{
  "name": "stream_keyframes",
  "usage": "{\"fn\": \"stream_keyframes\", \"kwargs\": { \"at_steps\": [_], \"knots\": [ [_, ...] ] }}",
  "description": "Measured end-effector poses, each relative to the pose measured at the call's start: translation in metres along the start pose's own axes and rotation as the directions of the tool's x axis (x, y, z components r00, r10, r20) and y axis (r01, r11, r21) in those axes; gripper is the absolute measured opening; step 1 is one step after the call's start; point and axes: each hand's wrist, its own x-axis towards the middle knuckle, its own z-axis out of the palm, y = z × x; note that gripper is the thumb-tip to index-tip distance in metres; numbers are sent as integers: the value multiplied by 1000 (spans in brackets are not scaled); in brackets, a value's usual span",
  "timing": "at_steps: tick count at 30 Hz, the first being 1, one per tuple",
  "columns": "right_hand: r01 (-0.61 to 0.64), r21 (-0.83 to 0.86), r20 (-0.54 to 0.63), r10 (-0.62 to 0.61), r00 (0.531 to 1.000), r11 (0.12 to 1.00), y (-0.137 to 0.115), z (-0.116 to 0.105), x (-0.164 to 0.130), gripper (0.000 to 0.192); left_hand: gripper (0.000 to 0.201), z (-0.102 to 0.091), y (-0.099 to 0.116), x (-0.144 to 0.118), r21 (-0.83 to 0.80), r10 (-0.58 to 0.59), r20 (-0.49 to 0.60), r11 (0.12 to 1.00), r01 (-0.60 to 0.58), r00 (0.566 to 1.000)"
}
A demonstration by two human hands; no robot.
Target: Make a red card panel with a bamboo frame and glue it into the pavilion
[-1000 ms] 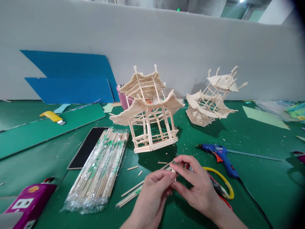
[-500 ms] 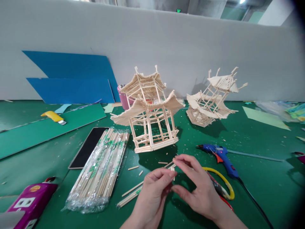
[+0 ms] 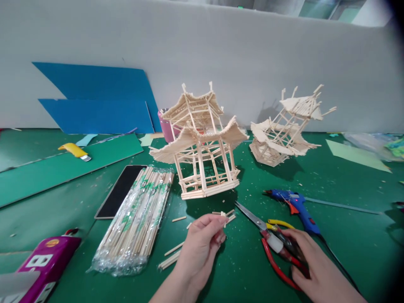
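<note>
Our left hand (image 3: pixel 202 240) pinches a short wooden stick piece (image 3: pixel 223 215) between thumb and fingertips, held just above the green counter (image 3: pixel 347 235) in front of the upright stick pagoda (image 3: pixel 202 147). Our right hand (image 3: pixel 315 269) rests on the red handles of the scissors (image 3: pixel 271 237), fingers curled over them, blades pointing toward the pagoda. The blue glue gun (image 3: pixel 293 204) lies just beyond, and a wrapped chopstick bundle (image 3: pixel 139 219) lies to the left.

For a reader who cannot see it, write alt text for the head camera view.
The left hand pinches a short wooden stick while the right hand rests on red-handled scissors on a green table. Behind stand a stick pagoda model, a wrapped stick bundle and a blue glue gun.
</note>
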Motion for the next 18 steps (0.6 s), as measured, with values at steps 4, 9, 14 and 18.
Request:
{"fn": "stream_keyframes", "kwargs": {
  "at_steps": [4,9,14,18],
  "knots": [
    [-87,-55,36,89,995,995,-6,0,12,50,10,-4,1,-3,72,59,-33,996,-56,998],
    [-212,13,143,208,968,977,-6,-9,16,46,12,-10,6,-11,256,211,27,944,-211,977],
    [-85,256,170,42,985,963,-28,-22,16,47,9,-9,12,-15,317,285,68,903,-292,956],
    [-38,291,117,4,993,956,-54,-30,21,46,10,-9,16,-18,400,270,107,869,-290,957]
  ]
}}
